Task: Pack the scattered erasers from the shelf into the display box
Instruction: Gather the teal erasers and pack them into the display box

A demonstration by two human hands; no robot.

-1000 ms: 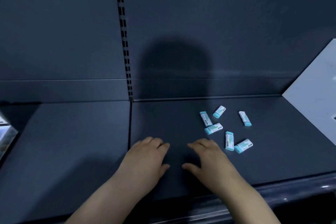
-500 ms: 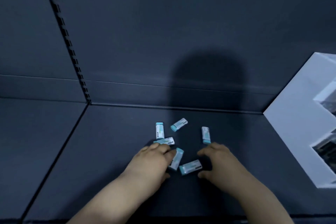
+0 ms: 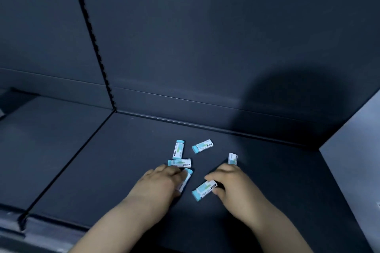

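Several small white erasers with teal ends lie scattered on the dark shelf point(image 3: 123, 170). Three lie loose at the back: one point(image 3: 178, 149), one point(image 3: 202, 146) and one point(image 3: 179, 162). Another eraser point(image 3: 232, 158) lies just beyond my right hand. My left hand point(image 3: 160, 185) has its fingers curled over an eraser point(image 3: 187, 175), with the thumb at its near end. My right hand point(image 3: 236, 189) pinches the white end of the nearest eraser point(image 3: 203, 190) between forefinger and thumb. A white box wall point(image 3: 353, 170), possibly the display box, stands at the right edge.
The shelf's dark back panel point(image 3: 205, 57) rises behind the erasers, with a slotted upright point(image 3: 96, 51) to the left. A seam point(image 3: 67, 168) divides this shelf from the one on the left. The front lip point(image 3: 41, 230) runs along the bottom left.
Both hands have moved from bare shelf onto the erasers. My left fingers now cover one eraser, and my right forefinger and thumb have closed on the nearest one.
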